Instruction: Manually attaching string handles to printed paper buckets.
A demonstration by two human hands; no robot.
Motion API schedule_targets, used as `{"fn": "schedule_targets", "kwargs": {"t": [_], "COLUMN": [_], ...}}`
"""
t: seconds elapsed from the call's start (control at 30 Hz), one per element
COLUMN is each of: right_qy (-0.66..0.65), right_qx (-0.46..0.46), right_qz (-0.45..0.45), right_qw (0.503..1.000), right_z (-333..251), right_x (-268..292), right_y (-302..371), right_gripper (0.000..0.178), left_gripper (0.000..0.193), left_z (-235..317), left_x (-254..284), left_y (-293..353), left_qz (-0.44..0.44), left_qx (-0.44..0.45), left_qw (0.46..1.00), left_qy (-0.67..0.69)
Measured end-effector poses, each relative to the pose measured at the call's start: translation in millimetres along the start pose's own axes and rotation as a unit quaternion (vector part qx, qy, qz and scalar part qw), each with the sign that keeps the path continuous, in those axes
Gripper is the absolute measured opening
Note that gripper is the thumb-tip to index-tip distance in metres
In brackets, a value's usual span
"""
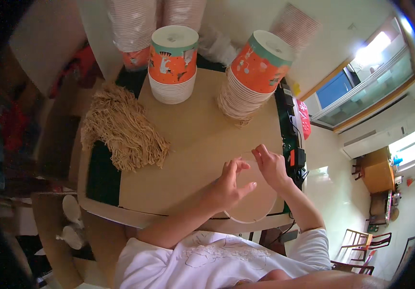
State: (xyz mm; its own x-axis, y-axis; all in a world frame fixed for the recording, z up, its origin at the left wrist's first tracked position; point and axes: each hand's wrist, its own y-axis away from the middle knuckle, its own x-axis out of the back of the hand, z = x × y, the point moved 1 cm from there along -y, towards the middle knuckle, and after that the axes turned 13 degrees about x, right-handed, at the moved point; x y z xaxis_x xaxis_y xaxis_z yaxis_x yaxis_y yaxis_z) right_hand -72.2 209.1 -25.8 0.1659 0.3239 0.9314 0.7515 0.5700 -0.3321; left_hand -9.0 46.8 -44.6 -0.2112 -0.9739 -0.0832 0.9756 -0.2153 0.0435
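The right hand [268, 166] has its thumb and finger tips pinched together, it seems on a thin, pale string [247, 152]; the string is so fine that most of it is hard to see; the left hand [231, 180] is close by, with its thumb held apart from its bent fingers; I cannot tell if those fingers touch the string, as some are hidden behind others.

Under both hands, at the near edge of the table, is a round thing with a thin, pale rim [250, 222]; the hands cover its far side, so I cannot tell its full shape.

To the left lies a big, messy bunch of tan, twisted string [128, 127]; it hides part of the flat tan board [193, 139] and the dark green table cover [104, 176] below.

At the back stands a stack of orange, green and white paper tubs [172, 65], bottoms up; a second stack of orange and green tubs [255, 72] leans to its right, with tan string round its low part; behind are tall stacks of pale tubs in clear wrap [133, 24], cut off at the top.
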Motion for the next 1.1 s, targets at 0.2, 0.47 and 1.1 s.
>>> {"fn": "schedule_targets", "kwargs": {"t": [0.2, 0.47, 1.1], "right_qy": [-0.034, -0.207, -0.516], "right_qx": [0.015, 0.031, -0.116], "right_qz": [-0.030, -0.093, -0.257], "right_qw": [0.999, 0.973, 0.809], "right_z": [1, -1, 26], "right_x": [1, 10, -24], "right_y": [11, 7, -20], "right_gripper": [0.008, 0.011, 0.011], "left_gripper": [0.047, 0.023, 0.009], "left_z": [12, 9, -63], "left_x": [-4, 33, 58], "left_y": [-15, -50, -68], "left_qz": [-0.045, -0.127, -0.324], "left_qx": [0.240, 0.131, 0.173], "left_qw": [0.930, 0.983, 0.919], "left_qy": [0.276, 0.022, 0.146]}}
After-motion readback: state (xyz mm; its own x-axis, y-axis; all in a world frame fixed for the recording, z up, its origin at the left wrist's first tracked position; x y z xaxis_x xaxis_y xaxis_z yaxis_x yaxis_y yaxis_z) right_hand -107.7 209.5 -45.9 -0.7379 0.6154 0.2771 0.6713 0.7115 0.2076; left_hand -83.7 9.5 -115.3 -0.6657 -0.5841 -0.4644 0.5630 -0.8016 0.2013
